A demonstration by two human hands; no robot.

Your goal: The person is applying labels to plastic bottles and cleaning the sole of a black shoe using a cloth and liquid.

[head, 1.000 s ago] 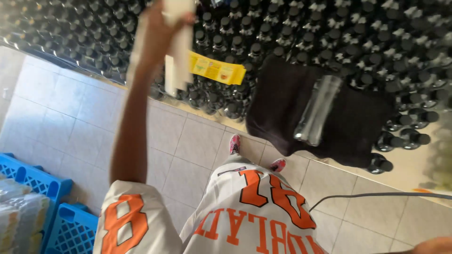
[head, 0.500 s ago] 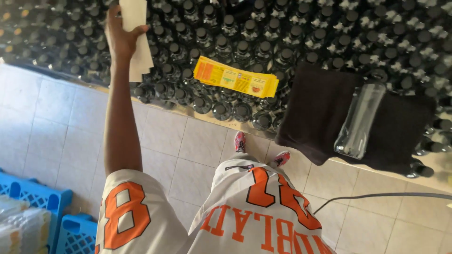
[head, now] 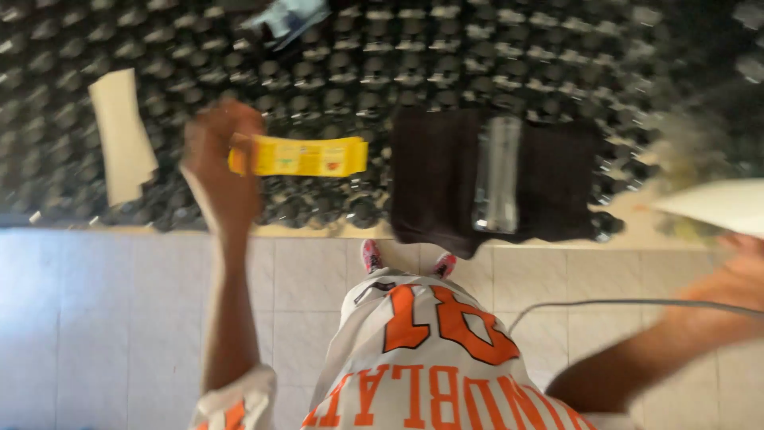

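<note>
Left hand (head: 219,163) grips a yellow packet (head: 306,157) above dark bottles (head: 334,72) near the table's front edge. Right hand (head: 736,271), blurred at the frame edge, holds a white sheet (head: 716,205); its grip is unclear.

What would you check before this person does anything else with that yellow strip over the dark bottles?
1. Left hand has a grip on the yellow strip: ok, held at one end.
2. Right hand has hold of the white sheet: cannot tell, blurred at the frame edge.
3. Clear tube lies settled on the dark cloth: ok.
4. Tan paper rests on the bottle caps: ok.
5. Feet clear of the grey cable: ok.
</note>
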